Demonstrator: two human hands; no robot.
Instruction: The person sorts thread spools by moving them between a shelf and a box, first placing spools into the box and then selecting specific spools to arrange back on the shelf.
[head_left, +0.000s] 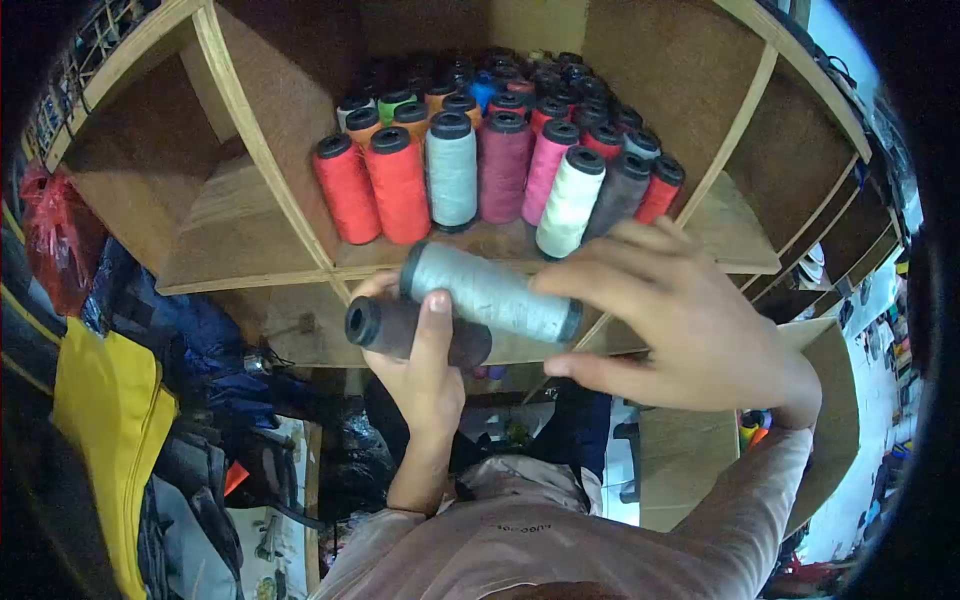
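Grey spool [490, 292] gripped by right hand [690, 335], brown spool [400, 328] clasped in left hand [420, 375]

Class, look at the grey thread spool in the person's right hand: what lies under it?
A dark brown spool lies just beneath the grey spool, gripped by the left hand. The thumb covers its middle, and the grey spool, held by the right hand, partly hides its right end.

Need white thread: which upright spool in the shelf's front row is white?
The cream-white thread spool, standing between a pink spool and a dark grey spool; its neighbours are coloured.
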